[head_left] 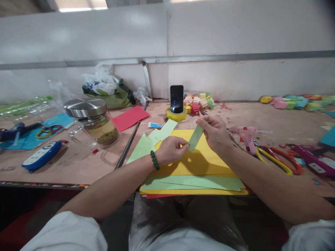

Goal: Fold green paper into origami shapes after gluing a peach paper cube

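A short light-green paper strip [196,137] is stretched at a slant between my two hands, above a stack of coloured paper. My left hand [171,150], with a green bead bracelet [154,160] at its wrist, pinches the lower left end. The upper end sits between the thumb and fingers of my right hand [215,131]. Beneath them lies a yellow paper sheet [209,167]. Light-green sheets [199,182] show along its front edge, and more cut light-green pieces [140,148] lie beyond my left hand.
A phone [177,99] stands on a yellow tape roll [176,115], beside folded paper blocks [202,103]. At right are a pink glue gun [246,136] and red-and-yellow-handled scissors [280,160]. A lidded glass mug [103,130] and a blue-and-white power strip [42,156] stand left.
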The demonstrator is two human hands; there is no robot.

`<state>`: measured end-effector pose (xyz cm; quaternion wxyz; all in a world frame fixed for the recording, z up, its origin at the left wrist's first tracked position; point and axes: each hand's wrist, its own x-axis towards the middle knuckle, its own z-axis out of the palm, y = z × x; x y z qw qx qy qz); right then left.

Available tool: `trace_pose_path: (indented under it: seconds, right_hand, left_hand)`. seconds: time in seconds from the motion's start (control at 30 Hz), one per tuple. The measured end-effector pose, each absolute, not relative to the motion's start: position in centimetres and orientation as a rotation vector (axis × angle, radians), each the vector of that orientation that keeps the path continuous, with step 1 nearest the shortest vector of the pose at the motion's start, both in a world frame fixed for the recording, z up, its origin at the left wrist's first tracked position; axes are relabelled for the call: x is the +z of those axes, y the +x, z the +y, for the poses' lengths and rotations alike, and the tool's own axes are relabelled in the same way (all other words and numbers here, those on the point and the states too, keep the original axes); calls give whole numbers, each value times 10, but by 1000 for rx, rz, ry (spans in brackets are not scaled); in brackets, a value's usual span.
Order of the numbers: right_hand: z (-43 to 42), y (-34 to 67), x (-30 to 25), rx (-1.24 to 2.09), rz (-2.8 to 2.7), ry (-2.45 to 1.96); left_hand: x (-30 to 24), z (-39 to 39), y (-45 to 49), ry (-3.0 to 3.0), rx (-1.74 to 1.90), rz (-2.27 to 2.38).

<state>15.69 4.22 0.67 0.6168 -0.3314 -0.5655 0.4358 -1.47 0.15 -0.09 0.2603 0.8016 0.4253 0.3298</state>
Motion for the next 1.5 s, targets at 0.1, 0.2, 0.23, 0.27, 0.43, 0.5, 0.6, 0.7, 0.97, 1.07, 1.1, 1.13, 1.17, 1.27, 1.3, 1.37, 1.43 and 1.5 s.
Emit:
trace_pose_path:
  seconds: [0.1,0.2,0.23,0.27,0.43,0.5,0.6,0.7,0.97,1.07,1.1,1.13,1.17,1.27,1.3,1.37,1.43,1.5]
  right_hand:
    - [51,164,8,1002,-1256,-763]
    - [56,170,10,962,-1324,-768]
    - [57,171,10,932,-1352,-773]
    - [58,173,10,892,-1377,-782]
    - [55,174,6,723,-1624,-869]
    - [50,169,2,700,-1830,-873]
    - [39,159,-7,656,-2063,-818]
    - [34,152,-15,635,-2109,-787]
    - [34,152,-21,515,-2157,-729]
    - [32,152,-21,521,-2158,-707]
    - [31,151,-22,527,-2156,-709]
    - [31,151,-22,533,-2155,-711]
    - [31,151,-22,538,-2156,-713]
    - [31,151,-23,528,-2163,-703]
    - [32,151,-24,518,-2169,-695]
    - [32,151,-25,490,-2185,-682]
    - [33,151,-26,444,-2195,-675]
    - [34,152,-27,395,-2201,-674]
  left_hand:
    - [-4,6,-18,2184,924,1185]
    - [-5,13,-24,2173,1046,1188]
    - [-5,17,-27,2149,1113,1190]
    - [-4,20,-31,2104,1189,1187]
    - [6,37,-47,1633,1551,1009]
    - [9,38,-47,1457,1583,910]
    - [11,33,-41,1327,1488,754]
    - [8,26,-32,1323,1346,664]
    - [2,20,-27,1421,1257,674]
    - [5,18,-26,1453,1254,680]
    - [6,17,-26,1462,1260,683]
    - [6,17,-25,1471,1265,688]
    - [7,16,-25,1483,1266,698]
    - [9,14,-25,1517,1260,725]
    - [9,13,-25,1526,1261,732]
    - [9,12,-25,1551,1264,744]
    - [9,11,-25,1590,1264,756]
    - [9,10,-25,1635,1262,760]
